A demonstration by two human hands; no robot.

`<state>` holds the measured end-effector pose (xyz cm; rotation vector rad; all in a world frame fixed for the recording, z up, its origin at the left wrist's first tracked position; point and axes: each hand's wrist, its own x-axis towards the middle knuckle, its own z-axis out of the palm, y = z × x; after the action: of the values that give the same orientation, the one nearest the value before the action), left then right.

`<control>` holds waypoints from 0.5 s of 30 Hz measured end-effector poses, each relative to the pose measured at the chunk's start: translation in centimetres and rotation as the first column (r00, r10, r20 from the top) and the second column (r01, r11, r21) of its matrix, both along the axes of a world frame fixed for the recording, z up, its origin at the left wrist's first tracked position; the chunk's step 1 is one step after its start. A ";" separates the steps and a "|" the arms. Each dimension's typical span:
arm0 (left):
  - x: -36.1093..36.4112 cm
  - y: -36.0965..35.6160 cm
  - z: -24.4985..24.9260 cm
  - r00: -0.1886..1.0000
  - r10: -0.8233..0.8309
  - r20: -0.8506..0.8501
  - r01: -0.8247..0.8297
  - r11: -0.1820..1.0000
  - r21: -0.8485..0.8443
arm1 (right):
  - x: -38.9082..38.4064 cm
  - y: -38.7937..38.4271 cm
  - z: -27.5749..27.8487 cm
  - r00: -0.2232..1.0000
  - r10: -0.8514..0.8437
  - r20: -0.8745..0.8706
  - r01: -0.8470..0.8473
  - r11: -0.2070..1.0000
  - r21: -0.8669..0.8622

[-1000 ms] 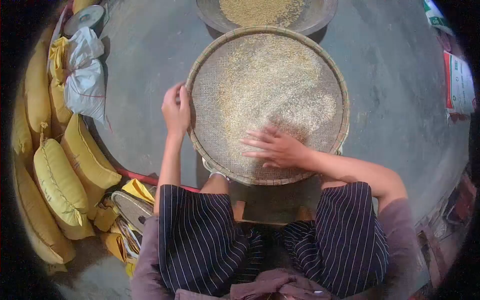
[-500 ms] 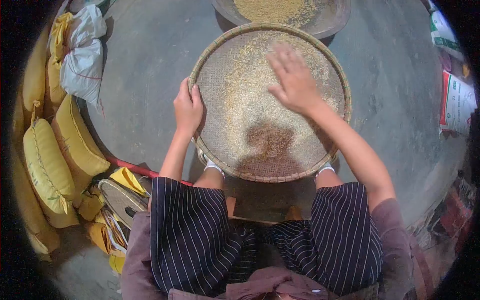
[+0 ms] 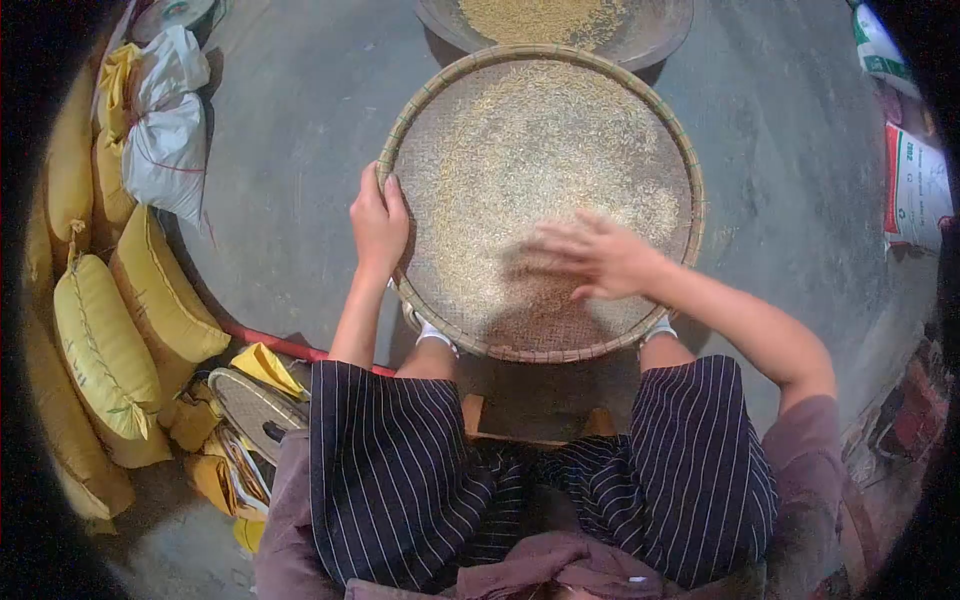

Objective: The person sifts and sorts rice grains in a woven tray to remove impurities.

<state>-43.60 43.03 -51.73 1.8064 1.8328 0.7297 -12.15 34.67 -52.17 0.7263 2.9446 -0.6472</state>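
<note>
A round woven winnowing tray (image 3: 412,190) with a bamboo rim spans the space above my feet. Pale grain (image 3: 560,130) lies spread thinly across it, with bare weave showing along the left side. My left hand (image 3: 380,222) grips the tray's left rim, thumb on top and fingers wrapped underneath. Over the lower right part of the grain is my right hand (image 3: 600,258), its fingers stretched out to the left and slightly blurred. It holds nothing, and its shadow falls on the grain beside it.
Beyond the tray stands a wide metal basin (image 3: 655,35) holding yellow grain. Full yellow sacks (image 3: 105,340) and a tied white bag (image 3: 168,150) line the left side. A smaller woven tray (image 3: 250,408) leans near my left knee. Printed sacks (image 3: 918,190) lie at the right.
My right hand has swept from the upper part of the tray down toward me, over the lower right grain. My left hand keeps its hold on the rim.
</note>
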 end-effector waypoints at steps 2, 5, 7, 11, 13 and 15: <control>0.0 0.0 0.1 0.999 0.016 -0.040 -0.017 0.999 -0.039 | 2.1 1.0 0.6 0.994 -0.034 0.108 0.038 0.998 -0.041; -0.1 0.0 0.0 1.000 0.011 -0.027 -0.011 0.999 -0.030 | 3.0 2.4 0.5 0.971 -0.237 0.030 0.231 0.964 0.136; -0.2 0.0 -0.3 1.000 0.013 -0.027 -0.013 1.000 -0.010 | 1.8 3.3 0.9 0.902 -0.429 0.055 0.408 0.886 0.221; 0.2 0.0 0.1 1.000 0.024 0.004 -0.024 1.000 -0.019 | -4.0 4.0 1.0 0.813 -0.582 0.010 0.571 0.801 0.181; 0.1 0.0 -0.2 1.000 0.018 -0.007 -0.019 0.999 -0.031 | -6.7 3.1 0.0 0.823 -0.550 -0.139 0.548 0.834 -0.055; 0.0 0.1 -0.2 1.000 0.008 -0.020 -0.009 0.999 -0.041 | -7.9 1.2 -0.5 0.887 -0.430 -0.167 0.426 0.903 -0.058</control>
<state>-43.59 43.13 -51.94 1.7869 1.8552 0.6749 -20.04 35.83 -52.66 1.4120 2.9396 -0.8007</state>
